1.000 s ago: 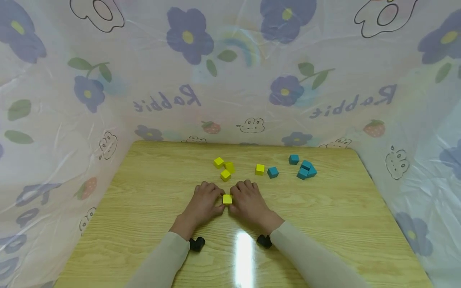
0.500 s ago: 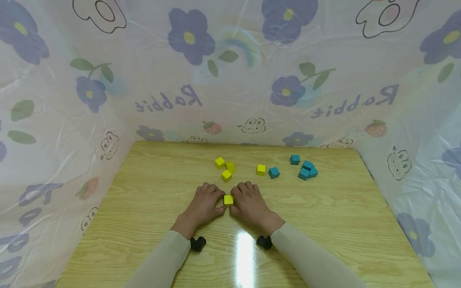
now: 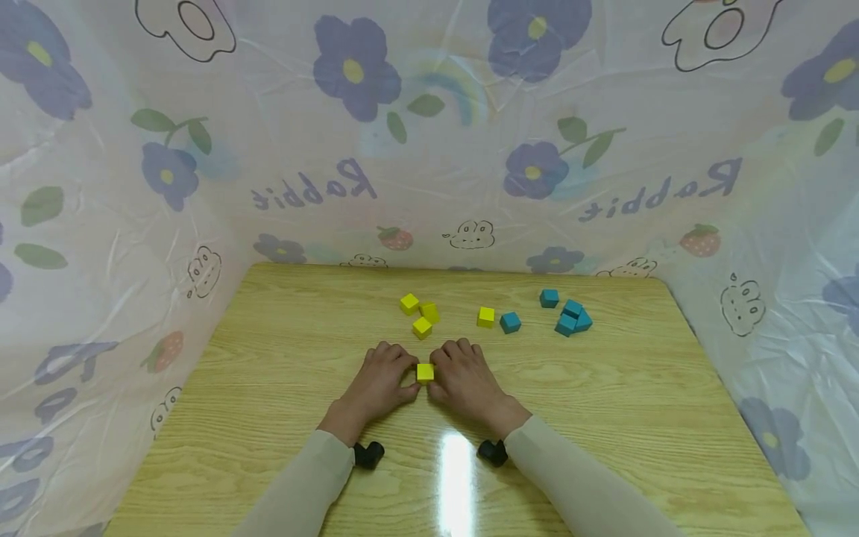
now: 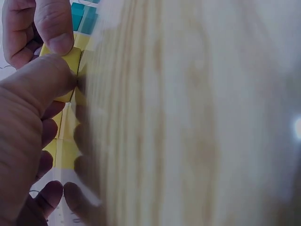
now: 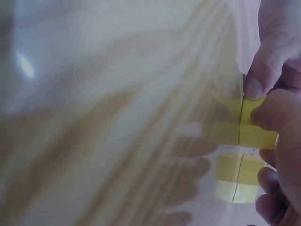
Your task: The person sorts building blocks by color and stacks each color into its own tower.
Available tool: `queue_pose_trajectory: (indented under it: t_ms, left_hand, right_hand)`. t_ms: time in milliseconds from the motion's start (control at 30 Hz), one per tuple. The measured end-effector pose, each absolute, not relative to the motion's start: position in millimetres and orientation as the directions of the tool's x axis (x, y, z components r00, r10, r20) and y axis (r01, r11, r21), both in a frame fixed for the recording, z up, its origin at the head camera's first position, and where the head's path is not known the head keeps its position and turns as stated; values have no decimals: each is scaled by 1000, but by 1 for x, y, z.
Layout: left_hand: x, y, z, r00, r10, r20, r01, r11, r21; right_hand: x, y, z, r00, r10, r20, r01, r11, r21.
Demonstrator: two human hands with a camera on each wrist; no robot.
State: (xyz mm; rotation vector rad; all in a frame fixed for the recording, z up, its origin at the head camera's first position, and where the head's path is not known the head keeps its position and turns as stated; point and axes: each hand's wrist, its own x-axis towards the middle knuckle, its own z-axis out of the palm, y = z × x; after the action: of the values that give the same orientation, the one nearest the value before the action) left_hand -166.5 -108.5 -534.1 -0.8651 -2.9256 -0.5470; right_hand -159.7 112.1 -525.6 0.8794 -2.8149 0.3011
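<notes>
A small yellow cube [image 3: 425,374] sits on the wooden table between the two hands. From its left side the left hand [image 3: 382,382] pinches it, thumb nearer the person and index finger on the far side. The right hand [image 3: 464,379] pinches the same cube from the right. Close up in the left wrist view, the thumbs lie against the yellow cube [image 4: 71,59], which rests on the tabletop. The right wrist view shows the yellow cube [image 5: 257,136] partly covered by the thumbs and fingers.
Beyond the hands lie three yellow blocks [image 3: 422,327] in a loose group. A lone yellow cube [image 3: 486,317] stands beside a blue cube [image 3: 510,322]. Several blue blocks [image 3: 566,324] gather farther right. Patterned sheeting [image 3: 429,149] walls the table's back and sides.
</notes>
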Motion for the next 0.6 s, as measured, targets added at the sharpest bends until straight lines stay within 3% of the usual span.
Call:
queue_pose_trajectory:
  t_ms: [600]
  left_hand:
    - [-177, -131, -533, -880, 464, 101, 463, 789, 405]
  right_hand:
    - [-173, 85, -525, -810, -532, 246, -571, 812, -125]
